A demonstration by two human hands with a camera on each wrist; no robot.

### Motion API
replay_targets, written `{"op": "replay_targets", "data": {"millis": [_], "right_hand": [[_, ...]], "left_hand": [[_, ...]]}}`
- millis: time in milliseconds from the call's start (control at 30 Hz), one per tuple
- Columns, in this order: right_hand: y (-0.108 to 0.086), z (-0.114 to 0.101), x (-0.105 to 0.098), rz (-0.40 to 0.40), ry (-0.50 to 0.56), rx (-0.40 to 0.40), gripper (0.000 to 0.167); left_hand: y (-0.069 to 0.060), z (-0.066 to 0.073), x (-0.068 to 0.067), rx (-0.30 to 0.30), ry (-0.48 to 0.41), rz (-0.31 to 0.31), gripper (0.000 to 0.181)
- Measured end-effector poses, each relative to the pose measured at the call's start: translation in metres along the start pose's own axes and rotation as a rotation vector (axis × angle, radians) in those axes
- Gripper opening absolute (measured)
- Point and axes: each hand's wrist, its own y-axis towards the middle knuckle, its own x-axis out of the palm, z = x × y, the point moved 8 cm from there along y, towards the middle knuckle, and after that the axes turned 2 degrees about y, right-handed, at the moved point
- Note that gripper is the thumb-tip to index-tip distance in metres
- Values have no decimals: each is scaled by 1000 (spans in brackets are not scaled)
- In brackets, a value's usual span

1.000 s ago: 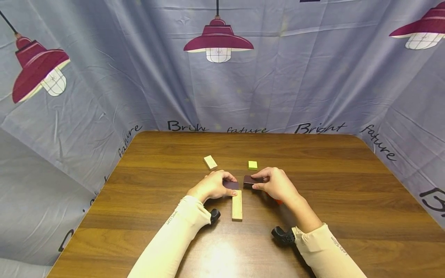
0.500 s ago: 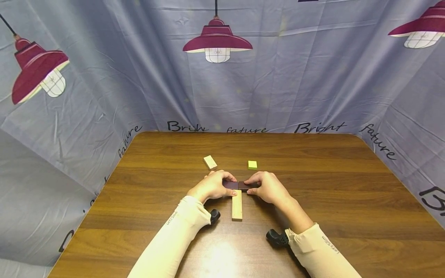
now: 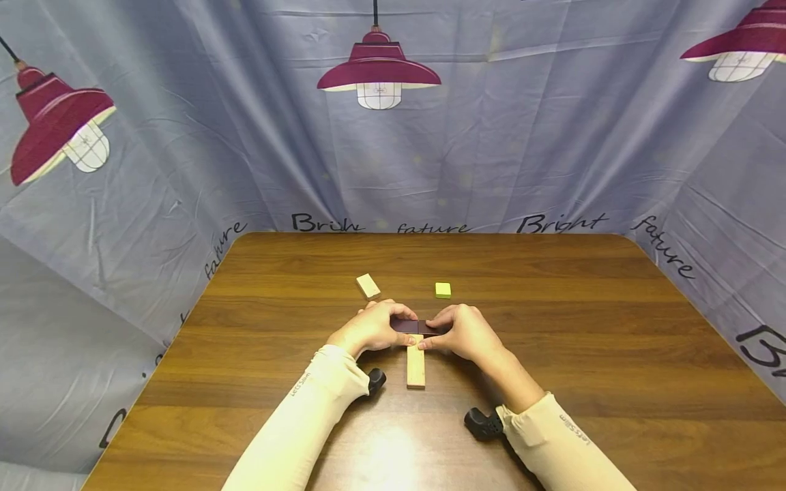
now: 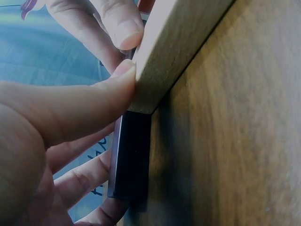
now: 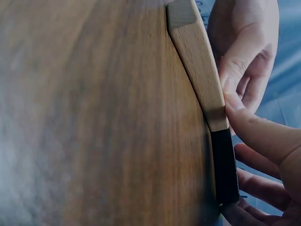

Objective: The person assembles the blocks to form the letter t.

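Two dark purple-brown blocks lie end to end, forming a crossbar over the far end of a long pale wooden block. My left hand holds the left dark block; its fingers bend round the block's far side and end, and its thumb rests on the wooden block. Around the right dark block curl the fingers of my right hand, with that thumb also touching the wooden block. The thumb tips nearly meet over the wood. My right fingers partly cover the right dark block in the head view.
Beyond my hands, a short pale wooden block lies at the left and a small yellow-green block at the right. A sliver of something red shows behind the right fingers. The brown tabletop ends at a printed curtain.
My right hand has moved left with its dark block until it met the left one. Its thumb has shifted onto the wooden block. My left hand stays nearly still.
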Motion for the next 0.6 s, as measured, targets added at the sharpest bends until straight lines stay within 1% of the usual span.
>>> {"op": "replay_targets", "data": {"millis": [133, 267, 433, 600], "right_hand": [[3, -1, 2, -12, -13, 33, 42], [4, -3, 1, -31, -21, 35, 43], [4, -3, 0, -43, -12, 44, 43], [2, -2, 1, -53, -4, 42, 43]], "left_hand": [[0, 0, -2, 11, 10, -5, 39], [0, 1, -3, 21, 26, -18, 39], [1, 3, -2, 53, 53, -41, 41], [0, 4, -1, 89, 66, -38, 42]]}}
